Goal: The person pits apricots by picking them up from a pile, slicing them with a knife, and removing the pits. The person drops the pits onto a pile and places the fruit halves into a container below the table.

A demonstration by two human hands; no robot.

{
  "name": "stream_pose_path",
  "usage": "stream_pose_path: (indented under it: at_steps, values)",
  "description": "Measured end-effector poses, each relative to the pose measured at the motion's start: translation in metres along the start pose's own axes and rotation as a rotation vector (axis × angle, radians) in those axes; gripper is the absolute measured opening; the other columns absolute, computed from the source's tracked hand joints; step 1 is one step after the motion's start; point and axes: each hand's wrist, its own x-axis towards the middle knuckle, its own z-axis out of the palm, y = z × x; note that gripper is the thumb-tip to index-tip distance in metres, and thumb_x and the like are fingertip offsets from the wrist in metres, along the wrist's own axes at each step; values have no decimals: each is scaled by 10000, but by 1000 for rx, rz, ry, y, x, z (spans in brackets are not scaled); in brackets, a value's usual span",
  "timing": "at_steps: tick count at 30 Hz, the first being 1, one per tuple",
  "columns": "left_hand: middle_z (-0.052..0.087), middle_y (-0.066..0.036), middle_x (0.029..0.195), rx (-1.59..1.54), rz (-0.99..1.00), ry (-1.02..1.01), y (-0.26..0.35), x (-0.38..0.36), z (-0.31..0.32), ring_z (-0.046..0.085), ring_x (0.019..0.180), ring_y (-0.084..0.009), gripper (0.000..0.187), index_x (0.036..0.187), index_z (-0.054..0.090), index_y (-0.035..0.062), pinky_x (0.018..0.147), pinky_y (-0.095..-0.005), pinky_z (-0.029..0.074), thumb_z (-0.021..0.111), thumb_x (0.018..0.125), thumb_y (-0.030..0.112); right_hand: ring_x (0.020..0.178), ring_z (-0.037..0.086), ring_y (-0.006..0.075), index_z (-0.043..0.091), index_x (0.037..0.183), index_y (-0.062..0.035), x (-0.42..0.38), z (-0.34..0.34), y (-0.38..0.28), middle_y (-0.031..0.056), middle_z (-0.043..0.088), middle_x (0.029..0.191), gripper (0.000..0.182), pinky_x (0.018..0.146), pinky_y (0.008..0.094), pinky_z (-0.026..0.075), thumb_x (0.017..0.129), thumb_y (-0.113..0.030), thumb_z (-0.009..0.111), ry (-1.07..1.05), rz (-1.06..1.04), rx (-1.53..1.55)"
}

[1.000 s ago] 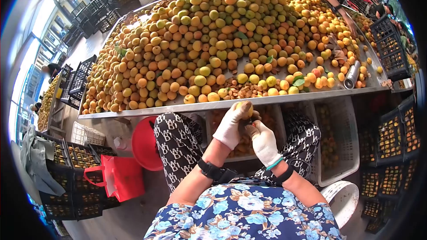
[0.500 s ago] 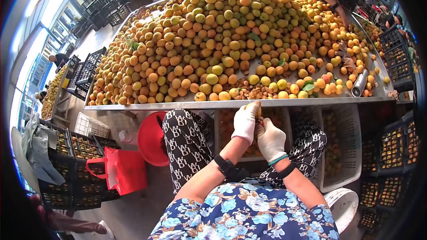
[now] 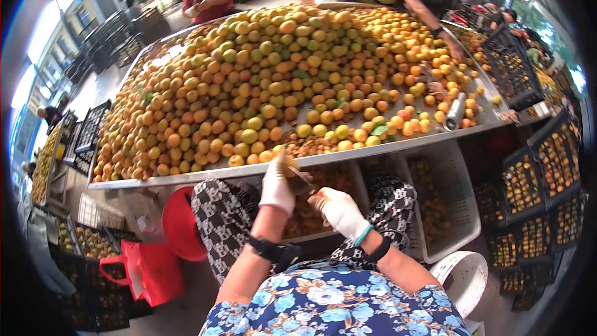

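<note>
The white-gloved left hand (image 3: 277,188) is gripping, half-hiding, a round yellow-orange fruit (image 3: 290,163) near the metal tray (image 3: 155,182). The white-gloved right hand (image 3: 343,213) is clutching a thin metal blade (image 3: 303,178) (handle hidden), partly obscuring a pale plastic crate (image 3: 360,185).

Metal-rimmed table (image 3: 410,143), heaped yellow-orange fruit (image 3: 249,81), brown pieces (image 3: 308,147) near front edge, silvery cylinder (image 3: 455,112) (on its side) toward front right corner
</note>
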Motion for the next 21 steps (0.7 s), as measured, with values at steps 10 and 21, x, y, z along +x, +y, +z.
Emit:
stream_pose_path:
  at_steps: [10, 21]
  values:
    - [642, 10, 706, 103, -403, -345, 4, -39, 35, 593, 580, -162, 533, 970, 666, 170, 471, -312, 411, 483, 941, 670, 679, 706, 242, 683, 984, -59, 5, -31, -42, 97, 696, 832, 239, 598, 340, 544, 817, -190, 795, 587, -589, -119]
    - [667, -30, 1051, 134, -272, -263, -21, -29, 29, 649, 931, -204, 440, 1203, 594, 151, 722, -364, 534, 446, 1010, 518, 776, 636, 305, 675, 928, -85, 34, -19, -28, 90, 652, 804, 226, 709, 406, 525, 738, -148, 779, 606, -842, -317]
